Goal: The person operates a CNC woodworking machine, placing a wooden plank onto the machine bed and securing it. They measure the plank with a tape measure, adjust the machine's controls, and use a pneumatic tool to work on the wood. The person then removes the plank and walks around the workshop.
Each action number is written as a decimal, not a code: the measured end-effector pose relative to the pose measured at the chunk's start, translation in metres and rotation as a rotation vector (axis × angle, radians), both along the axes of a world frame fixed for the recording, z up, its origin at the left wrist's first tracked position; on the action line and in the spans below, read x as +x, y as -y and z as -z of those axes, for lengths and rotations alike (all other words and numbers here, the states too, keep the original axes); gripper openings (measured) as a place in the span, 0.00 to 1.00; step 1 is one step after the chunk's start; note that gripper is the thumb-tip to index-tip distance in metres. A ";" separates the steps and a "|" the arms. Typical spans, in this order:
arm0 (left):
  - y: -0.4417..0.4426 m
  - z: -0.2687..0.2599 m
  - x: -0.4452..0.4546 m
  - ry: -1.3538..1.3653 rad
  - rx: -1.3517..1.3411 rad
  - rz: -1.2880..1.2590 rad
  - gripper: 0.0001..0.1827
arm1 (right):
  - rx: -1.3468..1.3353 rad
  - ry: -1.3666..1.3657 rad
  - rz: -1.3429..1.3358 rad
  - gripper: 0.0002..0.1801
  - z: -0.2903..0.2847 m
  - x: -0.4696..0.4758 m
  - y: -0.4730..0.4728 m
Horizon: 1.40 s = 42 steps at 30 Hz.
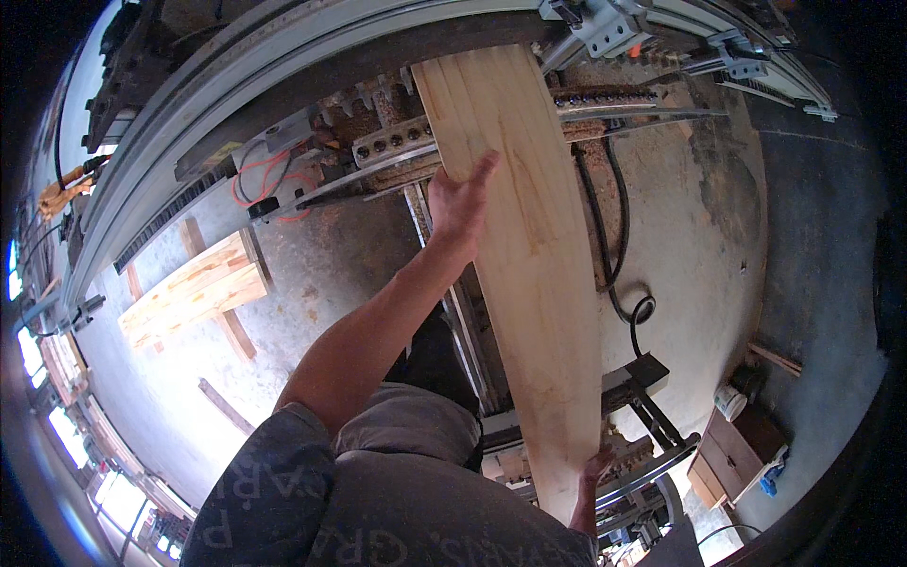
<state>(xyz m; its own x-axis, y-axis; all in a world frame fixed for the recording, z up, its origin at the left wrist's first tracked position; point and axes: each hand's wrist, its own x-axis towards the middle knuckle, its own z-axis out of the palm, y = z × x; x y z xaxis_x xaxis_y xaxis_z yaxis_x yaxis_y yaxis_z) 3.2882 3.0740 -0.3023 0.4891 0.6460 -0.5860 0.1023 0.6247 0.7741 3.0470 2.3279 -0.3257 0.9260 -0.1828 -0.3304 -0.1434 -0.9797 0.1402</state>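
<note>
A long, wide wooden board [524,234] runs from the machine at the top down past my right side. My left hand [468,195] grips its left edge near the upper end, the thumb lying on the top face and the fingers hidden beneath. Low in the view, my right hand [599,464] holds the board's right edge close to its lower end; its fingers are partly hidden. The upper end of the board lies across a metal rail [397,159] with a row of round holes, beside a row of metal teeth [361,99].
Several boards [195,290] lie on wood strips on the floor at left. An aluminium machine beam [234,78] arches across the top. Black hose [616,212] hangs right of the board. A metal frame [648,404], a wooden cabinet [730,457] and a white bucket [730,402] stand lower right.
</note>
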 end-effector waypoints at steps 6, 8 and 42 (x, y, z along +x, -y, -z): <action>-0.003 -0.003 0.000 -0.036 -0.033 0.037 0.26 | 0.014 -0.020 0.017 0.19 -0.001 0.004 -0.004; -0.002 -0.002 0.002 -0.067 0.010 0.000 0.26 | 0.014 -0.022 0.015 0.19 -0.003 0.006 -0.005; -0.002 -0.005 0.001 -0.282 0.243 0.044 0.29 | -0.011 -0.044 0.152 0.13 -0.010 0.019 -0.076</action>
<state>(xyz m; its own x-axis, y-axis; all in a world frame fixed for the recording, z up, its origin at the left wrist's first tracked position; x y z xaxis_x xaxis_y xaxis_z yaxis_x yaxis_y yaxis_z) 3.2887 3.0757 -0.2974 0.3610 0.7646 -0.5339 0.3550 0.4168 0.8368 3.0665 2.4042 -0.3160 0.8718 -0.3239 -0.3675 -0.2837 -0.9454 0.1603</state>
